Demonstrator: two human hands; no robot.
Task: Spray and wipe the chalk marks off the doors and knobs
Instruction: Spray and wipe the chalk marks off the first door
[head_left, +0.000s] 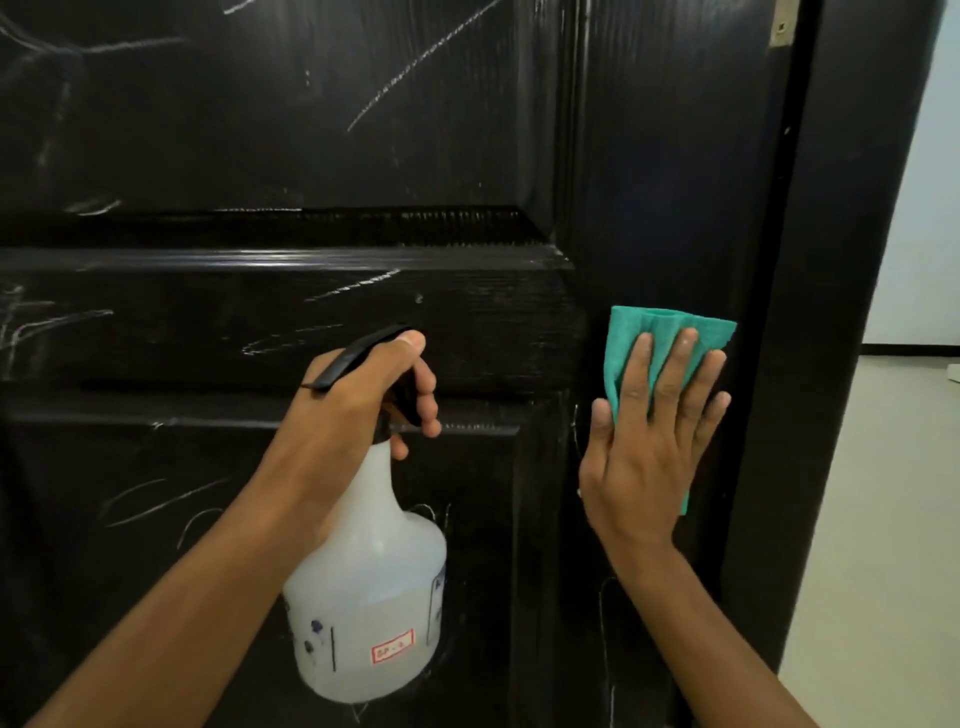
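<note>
A black panelled door (322, 130) fills the view, streaked with white chalk marks (421, 57) on its upper panel, middle rail and lower panel. My left hand (363, 400) grips the black trigger head of a white translucent spray bottle (369, 587), held upright in front of the lower panel. My right hand (654, 441) lies flat with straight fingers, pressing a folded green cloth (670, 327) against the door's right stile. No knob is in view.
The door's right edge (779, 260) stands ajar, with a metal hinge or latch plate (781, 23) at the top. Beyond it are a pale floor (883, 519) and a white wall (930, 208).
</note>
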